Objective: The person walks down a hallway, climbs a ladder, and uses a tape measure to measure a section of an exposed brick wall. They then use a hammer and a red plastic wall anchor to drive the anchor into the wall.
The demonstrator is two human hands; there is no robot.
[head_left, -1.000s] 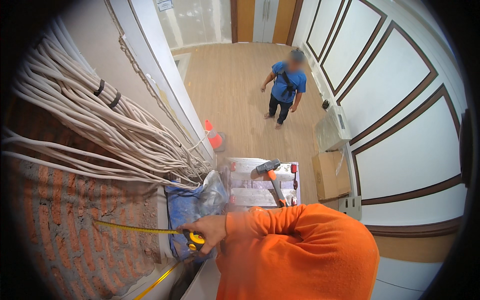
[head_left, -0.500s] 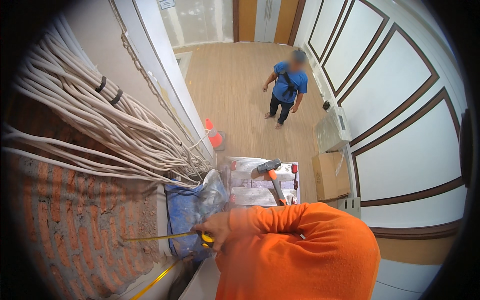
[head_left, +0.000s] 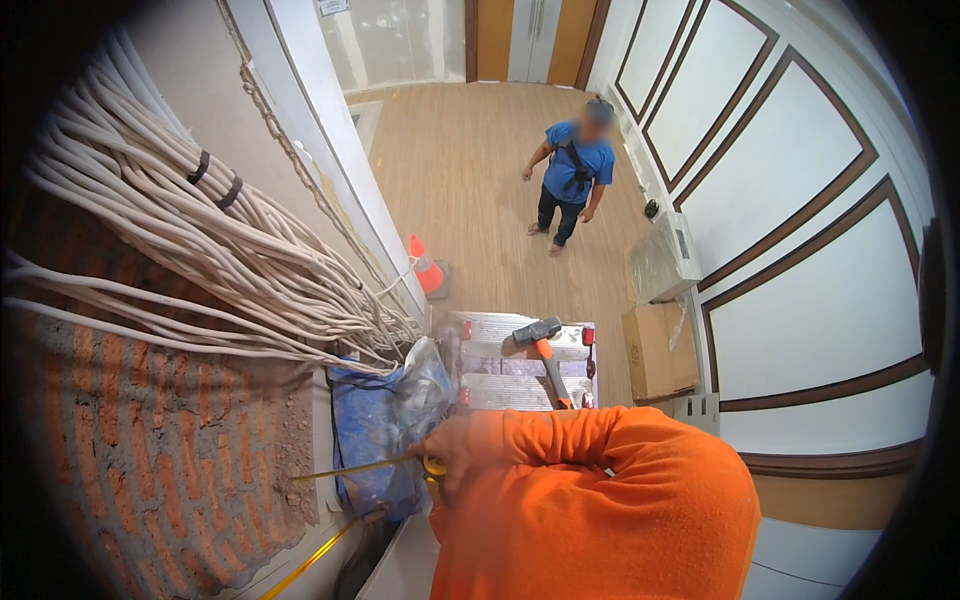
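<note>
My right hand [head_left: 452, 452], at the end of an orange sleeve, is closed around a yellow tape measure [head_left: 434, 467]. Its narrow blade [head_left: 345, 470] sticks out to the left, across a blue plastic sheet [head_left: 365, 420], and its tip is in front of the exposed brick wall [head_left: 180, 440]. The hand is slightly smeared by motion and hides most of the case. My left hand does not show. Lower down, a bright yellow strip [head_left: 310, 563] slants over a pale ledge; I cannot tell whether it belongs to the tape measure.
Thick bundled white cables [head_left: 240, 240] run above the bricks. A sledgehammer [head_left: 545, 355] with an orange-and-grey handle lies on a white ladder platform [head_left: 490, 330]. Below are an orange cone [head_left: 426, 268], a cardboard box [head_left: 660, 350] and a standing person in blue [head_left: 578, 170].
My right hand has shifted a little to the right and up with the tape measure. The blade's tip has come rightward, away from the middle of the bricks.
</note>
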